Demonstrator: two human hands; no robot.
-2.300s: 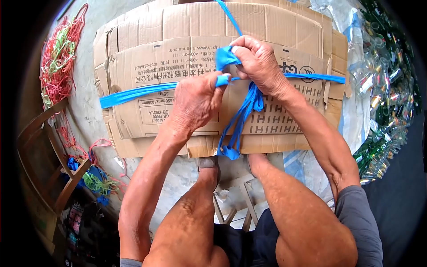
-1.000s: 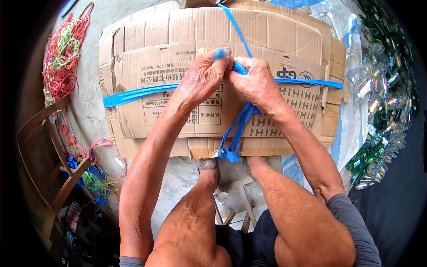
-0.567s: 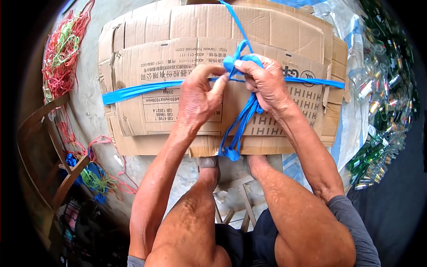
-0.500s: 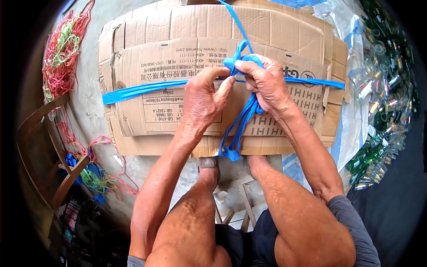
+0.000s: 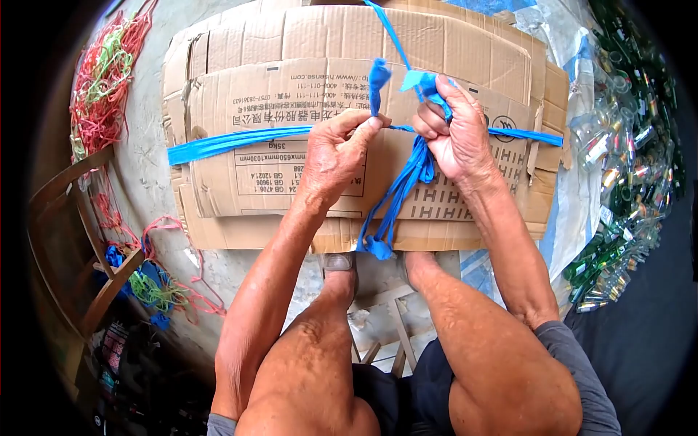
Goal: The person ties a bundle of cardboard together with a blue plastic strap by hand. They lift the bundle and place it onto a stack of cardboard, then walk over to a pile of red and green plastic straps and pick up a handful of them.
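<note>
A flat stack of cardboard (image 5: 283, 91) lies before me, with a blue plastic strap (image 5: 240, 144) running across it from side to side. My left hand (image 5: 333, 154) pinches one strap end (image 5: 378, 83), which sticks up above the fingertips. Closed around another bunched piece of the blue strap (image 5: 424, 81) is my right hand (image 5: 459, 134), a little to the right and over the crossing point. Folded blue strands (image 5: 396, 200) hang from beneath the right hand toward the near edge. A further length (image 5: 390, 33) runs up to the far edge. The knot area is partly hidden by my fingers.
Tangled red and green cords (image 5: 109, 80) lie on the concrete floor at left, near a wooden chair (image 5: 91, 240). Many glass bottles (image 5: 625, 174) are heaped at right beside a blue-and-white sheet (image 5: 563, 196). My feet (image 5: 339, 263) touch the near side.
My hands were together at a loop of strap and have come apart sideways. Each now has its own piece of strap, the left one's end pointing upward.
</note>
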